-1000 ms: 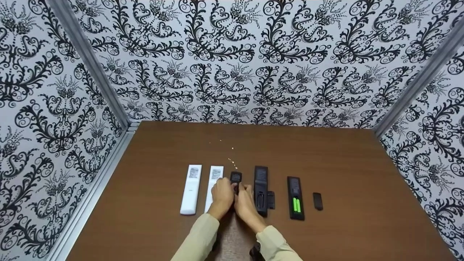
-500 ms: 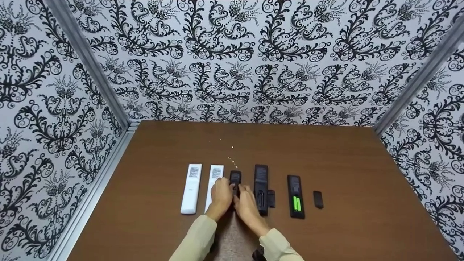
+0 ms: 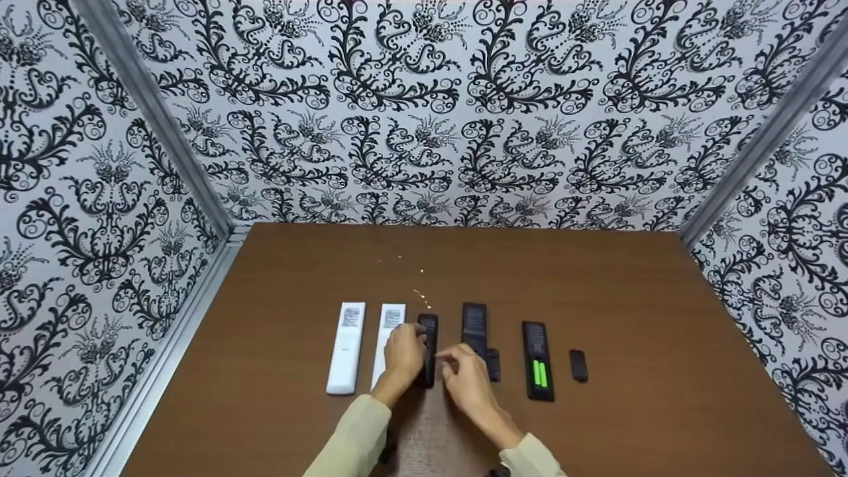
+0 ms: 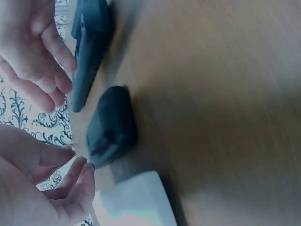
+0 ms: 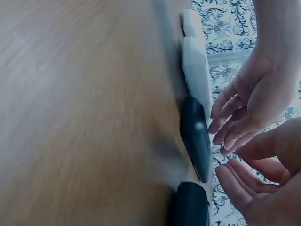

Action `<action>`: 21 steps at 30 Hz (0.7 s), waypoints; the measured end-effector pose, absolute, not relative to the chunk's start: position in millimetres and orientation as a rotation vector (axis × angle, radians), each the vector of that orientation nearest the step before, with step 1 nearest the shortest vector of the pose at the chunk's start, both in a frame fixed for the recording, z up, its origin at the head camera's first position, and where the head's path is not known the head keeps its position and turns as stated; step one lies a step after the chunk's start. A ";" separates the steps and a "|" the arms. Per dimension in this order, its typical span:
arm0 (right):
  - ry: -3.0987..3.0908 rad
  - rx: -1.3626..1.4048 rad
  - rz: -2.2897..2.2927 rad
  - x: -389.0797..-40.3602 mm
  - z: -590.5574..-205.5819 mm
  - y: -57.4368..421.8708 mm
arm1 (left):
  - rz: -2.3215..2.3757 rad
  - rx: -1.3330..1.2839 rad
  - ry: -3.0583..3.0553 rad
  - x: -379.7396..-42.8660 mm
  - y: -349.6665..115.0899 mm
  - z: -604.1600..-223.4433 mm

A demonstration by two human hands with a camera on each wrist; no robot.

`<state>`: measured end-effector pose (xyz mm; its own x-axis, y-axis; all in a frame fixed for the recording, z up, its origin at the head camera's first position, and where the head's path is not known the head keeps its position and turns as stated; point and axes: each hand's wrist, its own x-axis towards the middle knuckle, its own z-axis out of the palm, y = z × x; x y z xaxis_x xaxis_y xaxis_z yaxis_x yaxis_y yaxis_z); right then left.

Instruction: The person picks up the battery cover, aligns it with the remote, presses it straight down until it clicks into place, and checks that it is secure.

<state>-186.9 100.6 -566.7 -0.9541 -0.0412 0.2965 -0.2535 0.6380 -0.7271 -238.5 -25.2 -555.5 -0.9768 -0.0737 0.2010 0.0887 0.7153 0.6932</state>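
A black remote control (image 3: 430, 368) lies face down in the middle of the row, between my hands. My left hand (image 3: 403, 358) is at its left side, fingers loosely bent and overlapping its edge in the head view; the left wrist view shows the fingertips just beside the remote (image 4: 113, 123), with nothing between them. My right hand (image 3: 469, 381) is apart from it on the right, fingers relaxed and holding nothing. It partly covers another black remote (image 3: 474, 326) with a loose battery cover (image 3: 493, 366) beside it. A white remote (image 3: 391, 324) lies partly behind my left hand.
Another white remote (image 3: 346, 348) lies at the left end. To the right are a black remote (image 3: 537, 354) with green batteries (image 3: 540, 373) in its open compartment and a separate black cover (image 3: 578, 366). Small pale specks (image 3: 423, 295) dot the brown table (image 3: 318, 258). Patterned walls enclose it.
Both hands were on the middle black remote. My right hand has let go and moved right, over the neighbouring remote; my left hand has loosened but stays beside it.
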 end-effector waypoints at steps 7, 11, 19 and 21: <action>-2.568 0.177 1.211 -179.6 -562.3 124.6 | -1.225 -0.165 -2.679 -239.4 -13.6 -552.9; -2.550 0.105 1.228 -175.5 -563.0 139.9 | -1.324 -0.229 -2.691 -239.9 -6.0 -552.5; -2.546 0.008 1.244 -173.5 -568.4 159.1 | -1.491 -0.192 -2.687 -241.5 11.0 -548.3; -2.550 -0.009 1.250 -173.6 -569.5 162.2 | -1.503 -0.163 -2.683 -242.4 16.0 -547.0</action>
<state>-173.6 162.2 -569.5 -0.9549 0.1361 0.2639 -0.1252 0.6212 -0.7736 -242.4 16.0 -547.0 -0.9925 0.0622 0.1053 0.1223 0.5185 0.8463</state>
